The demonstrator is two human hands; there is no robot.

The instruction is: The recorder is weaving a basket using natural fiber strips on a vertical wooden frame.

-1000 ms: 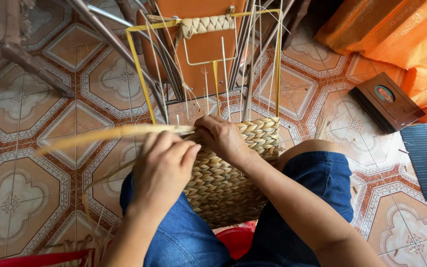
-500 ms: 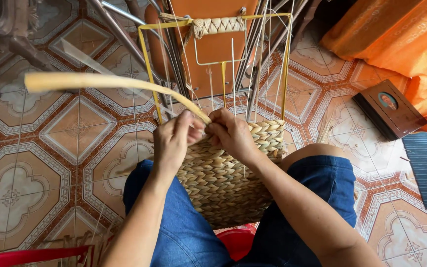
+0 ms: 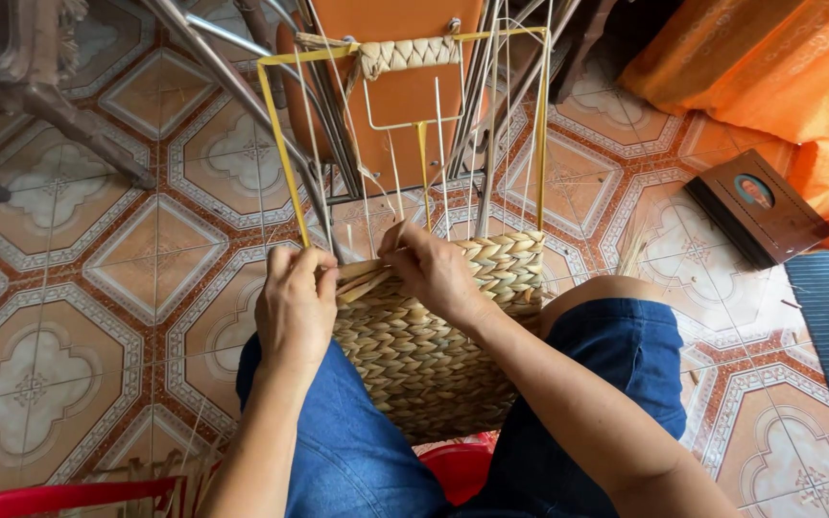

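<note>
Both hands work the top row of the woven basket (image 3: 434,345) held between the knees, left hand (image 3: 295,307) pinching the flat straw strand (image 3: 362,283), right hand (image 3: 434,269) closed on the rim, tucking it between 2 uprights

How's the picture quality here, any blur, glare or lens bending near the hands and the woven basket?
Head view: soft even daylight, no glare; left hand, right hand and woven basket look sharp; tiled floor lines bow slightly toward the edges; far right edge washes out white.
</note>
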